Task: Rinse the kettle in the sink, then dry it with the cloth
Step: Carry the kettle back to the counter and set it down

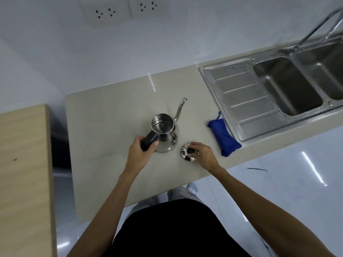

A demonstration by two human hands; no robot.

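A steel kettle [165,130] with a thin curved spout stands upright and uncovered on the beige counter [104,117]. My left hand [143,151] is closed around its black handle. The kettle's round steel lid [186,153] with a black knob lies on the counter just right of the kettle, and my right hand [202,153] holds it by the knob. A folded blue cloth [223,138] lies to the right, against the sink's edge. The steel sink [285,88] sits at the right, its basin empty.
A ribbed steel draining board [243,97] lies between the cloth and the basin. A tap [315,28] arches over the sink at top right. A wooden surface [24,164] stands at the left. Wall sockets [105,13] sit above the counter.
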